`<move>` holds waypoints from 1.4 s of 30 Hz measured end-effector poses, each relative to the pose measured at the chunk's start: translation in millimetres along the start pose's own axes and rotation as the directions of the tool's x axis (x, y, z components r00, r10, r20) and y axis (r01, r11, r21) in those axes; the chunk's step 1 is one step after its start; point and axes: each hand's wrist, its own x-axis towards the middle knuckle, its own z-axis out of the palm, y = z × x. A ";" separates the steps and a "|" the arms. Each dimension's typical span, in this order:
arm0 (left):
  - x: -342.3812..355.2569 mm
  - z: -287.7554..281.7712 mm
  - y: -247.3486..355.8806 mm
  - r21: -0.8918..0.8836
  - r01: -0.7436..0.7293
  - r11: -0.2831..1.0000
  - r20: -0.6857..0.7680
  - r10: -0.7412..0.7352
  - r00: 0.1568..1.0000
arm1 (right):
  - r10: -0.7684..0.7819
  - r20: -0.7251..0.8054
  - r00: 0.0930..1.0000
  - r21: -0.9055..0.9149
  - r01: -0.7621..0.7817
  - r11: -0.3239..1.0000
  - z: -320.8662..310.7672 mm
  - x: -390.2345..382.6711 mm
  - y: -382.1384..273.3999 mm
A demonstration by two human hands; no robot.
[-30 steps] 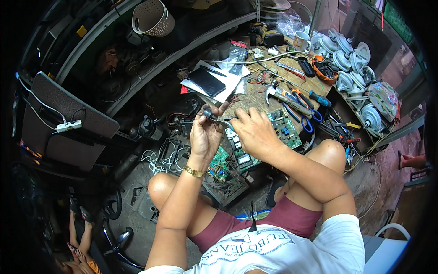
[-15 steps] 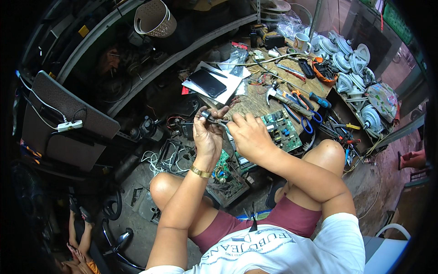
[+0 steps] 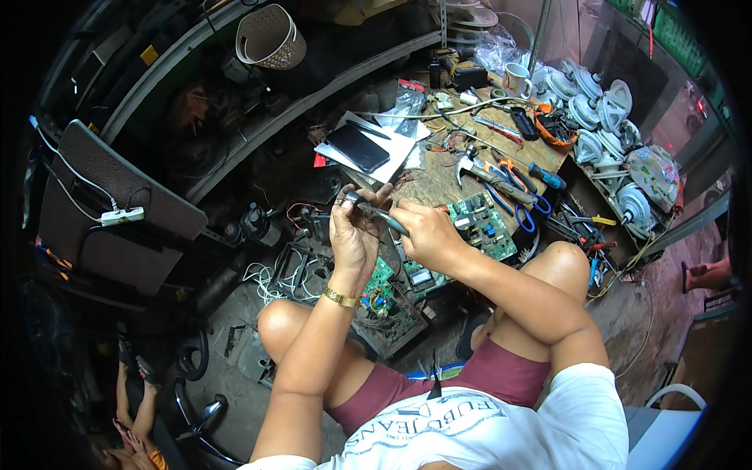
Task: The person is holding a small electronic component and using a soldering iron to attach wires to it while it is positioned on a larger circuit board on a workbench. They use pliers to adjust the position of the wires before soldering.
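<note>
My left hand (image 3: pixel 356 247) is raised over the lap, its fingers closed on a small round black part (image 3: pixel 354 198). My right hand (image 3: pixel 431 237) grips a slim tool with a metal end and a grey-green handle (image 3: pixel 397 225). The metal end meets the black part or lies just beside it; the fingers hide the exact contact. Below and behind my right hand lies a green circuit board (image 3: pixel 479 222) with many components. Under my left wrist, another circuit board (image 3: pixel 381 274) sits with wires in a dark open casing (image 3: pixel 403 329).
The wooden bench (image 3: pixel 439 180) carries a black phone (image 3: pixel 358 149) on papers, a hammer (image 3: pixel 465 163), blue-handled scissors (image 3: pixel 526 217), a blue screwdriver (image 3: pixel 547 174) and a mug (image 3: pixel 517 78). White pulley-like wheels (image 3: pixel 583 110) pile up at the right. A white power strip (image 3: pixel 123 215) lies at the left.
The tool has turned in my right hand, so more of its grey-green handle shows below the fingers. My right hand has shifted slightly downward; the left still holds the black part.
</note>
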 end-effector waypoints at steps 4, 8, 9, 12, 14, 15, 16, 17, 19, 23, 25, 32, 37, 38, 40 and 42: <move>1.9 5.3 7.7 -0.016 0.130 0.991 0.037 -0.129 0.991 | 0.002 -0.002 1.000 0.210 -0.001 0.978 -4.0 3.8 5.2; -1.3 6.1 6.3 0.054 0.185 0.981 0.042 -0.187 0.981 | 0.019 0.021 1.000 0.315 -0.025 0.949 -9.8 5.0 2.1; -1.4 6.5 6.0 0.100 0.178 0.979 0.049 -0.183 0.982 | 0.013 0.009 1.000 0.286 -0.015 0.958 -8.9 5.3 5.7; 1.0 -10.5 5.8 0.388 0.102 0.916 0.038 -0.127 0.991 | -0.021 0.010 1.000 0.068 0.021 0.997 -18.3 7.4 11.6; 3.6 -22.8 15.2 0.671 0.065 0.739 0.033 -0.117 0.993 | -0.055 0.037 0.998 -0.079 0.058 0.995 -25.2 6.7 11.0; 2.0 -25.6 16.2 0.712 0.075 0.698 0.029 -0.136 0.990 | -0.068 0.053 0.996 -0.152 0.075 0.986 -28.5 5.6 11.8; -1.0 -29.5 16.1 0.752 0.085 0.654 0.022 -0.154 0.988 | -0.061 0.123 0.990 -0.221 0.088 0.971 -32.9 5.2 13.3; -2.4 -32.6 15.5 0.788 0.092 0.608 0.017 -0.171 0.985 | -0.115 0.128 0.985 -0.266 0.146 0.953 -36.2 4.3 14.7; 3.6 -43.4 31.2 0.875 -0.024 0.484 -0.003 0.055 0.998 | -0.055 0.083 0.995 -0.369 0.083 0.926 -47.4 -5.7 45.4; 15.9 -62.2 87.0 0.510 0.039 0.860 -0.083 0.004 0.997 | 0.158 -0.104 0.982 -0.121 -0.170 0.978 -117.0 0.9 79.1; 8.5 -60.0 58.4 0.256 0.095 0.962 -0.045 -0.086 0.995 | 0.126 -0.035 0.991 0.068 -0.124 0.990 -87.9 1.7 61.6; -10.9 -20.3 11.3 0.100 0.154 0.983 0.062 -0.161 0.985 | -0.070 0.101 0.992 -0.065 0.077 0.995 -35.2 -16.0 -10.9; -8.2 -19.4 2.0 0.141 0.147 0.979 0.102 -0.162 0.982 | -0.091 0.037 0.995 -0.190 0.096 0.977 -27.0 -14.0 -10.3; -8.9 -15.3 1.4 0.166 0.148 0.975 0.095 -0.165 0.982 | -0.101 0.015 0.995 -0.176 0.102 0.979 -25.2 -13.2 -9.6; -8.6 -14.9 -2.2 0.208 0.147 0.967 0.100 -0.170 0.980 | -0.079 0.041 0.996 -0.178 0.085 0.980 -23.1 -12.1 -7.4; -8.6 -12.9 -4.2 0.195 0.159 0.968 0.095 -0.180 0.979 | -0.077 0.050 0.996 -0.182 0.085 0.980 -22.3 -10.3 -5.9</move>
